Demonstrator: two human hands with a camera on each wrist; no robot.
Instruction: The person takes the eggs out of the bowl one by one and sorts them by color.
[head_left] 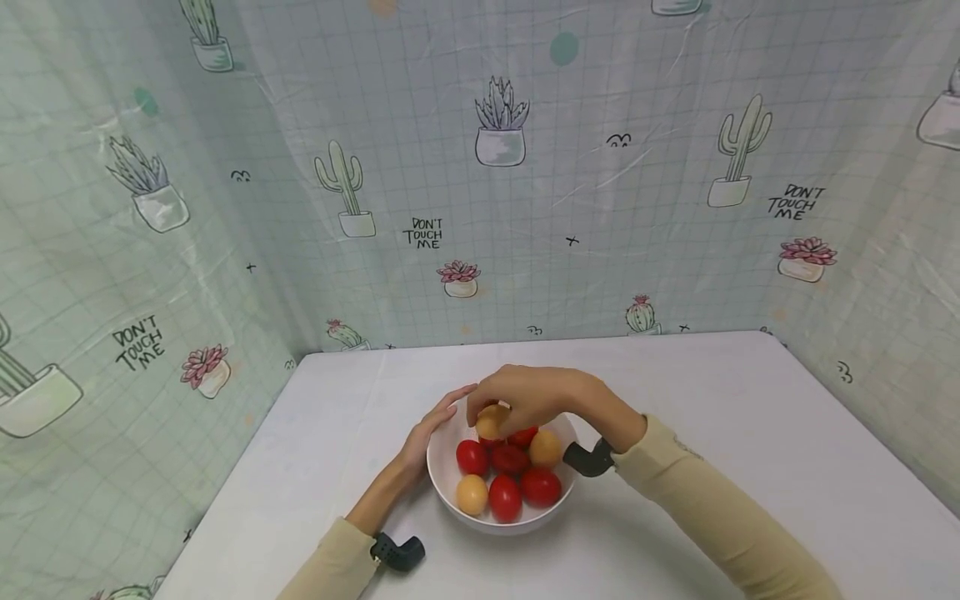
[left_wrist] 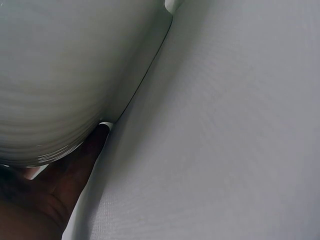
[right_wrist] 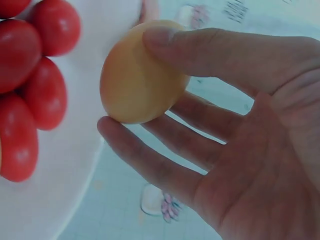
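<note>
Right wrist view, upper centre: the right hand (right_wrist: pixel 255 165) pinches a yellow egg (right_wrist: pixel 142 75) between thumb and bent fingers, its long axis slanting from upper right to lower left. Red egg-shaped pieces (right_wrist: pixel 20 52) lie left of it, inside the white bowl (right_wrist: pixel 65 170). Lower centre of the head view, the left hand (head_left: pixel 423 433), farther from that egg, rests nearly straight fingers against the bowl's left side. The right hand hides some contents; the left wrist view is dim.

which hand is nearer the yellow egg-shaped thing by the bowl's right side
Right. The right hand is just beyond that yellow thing, holding another yellow thing; the left hand is farther off, against the bowl's left side.
</note>
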